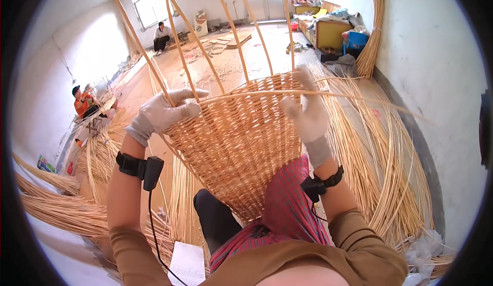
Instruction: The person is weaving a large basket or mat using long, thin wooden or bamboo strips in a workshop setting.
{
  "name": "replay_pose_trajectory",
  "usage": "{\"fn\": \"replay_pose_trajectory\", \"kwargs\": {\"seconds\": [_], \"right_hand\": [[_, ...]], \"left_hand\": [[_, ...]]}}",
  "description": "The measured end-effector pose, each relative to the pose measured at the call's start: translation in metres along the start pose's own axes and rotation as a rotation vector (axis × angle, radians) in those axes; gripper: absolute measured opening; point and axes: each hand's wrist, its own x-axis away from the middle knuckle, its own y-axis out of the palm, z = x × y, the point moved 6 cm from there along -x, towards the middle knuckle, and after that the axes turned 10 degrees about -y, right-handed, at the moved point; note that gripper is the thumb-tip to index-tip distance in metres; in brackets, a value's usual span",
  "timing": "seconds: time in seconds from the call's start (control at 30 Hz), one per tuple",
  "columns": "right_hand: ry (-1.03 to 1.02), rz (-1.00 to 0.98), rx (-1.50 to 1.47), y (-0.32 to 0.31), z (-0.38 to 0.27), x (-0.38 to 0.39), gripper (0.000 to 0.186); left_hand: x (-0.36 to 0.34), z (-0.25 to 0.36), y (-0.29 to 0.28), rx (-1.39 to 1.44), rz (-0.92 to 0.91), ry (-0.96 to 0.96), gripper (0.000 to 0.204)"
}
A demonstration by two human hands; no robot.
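Observation:
A tapering woven wicker panel [236, 137] stands before me, its narrow lower end between my legs. Several bare upright rods [236, 37] rise from its top edge. My left hand [165, 112], in a pale glove, is closed on the panel's upper left corner, thumb on the near side. A long thin weaving rod [354, 97] runs along the top edge and out past the panel to the right. By the upper right corner is my gloved right hand [310, 116], with the rod crossing it between thumb and fingers. Its fingers are blurred, so their grip is unclear.
Long loose rods [370, 168] cover the floor at right, with more bundles [67, 206] at left. A tall bundle [371, 44] leans on the right wall. Two people sit working, one at left [84, 103], one farther back [162, 37]. A printed sheet [187, 265] lies near my left arm.

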Motion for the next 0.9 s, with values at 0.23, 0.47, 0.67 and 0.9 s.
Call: {"fn": "replay_pose_trajectory", "kwargs": {"seconds": [0.23,0.47,0.67,0.9], "right_hand": [[-0.468,-0.490,0.314,0.078,-0.033,-0.028,0.059],[-0.494,-0.628,0.476,0.109,-0.037,-0.018,0.052],[-0.504,-0.700,0.765,0.125,-0.050,-0.017,0.054],[-0.241,-0.897,0.823,0.136,-0.045,-0.019,0.057]], "left_hand": [[0.000,-0.003,0.001,-0.011,0.004,-0.002,0.045],[-0.003,-0.007,-0.001,-0.035,0.011,-0.026,0.041],[-0.005,-0.005,0.003,0.120,-0.046,0.127,0.046],[-0.006,-0.010,-0.001,0.009,0.002,0.086,0.044]]}}
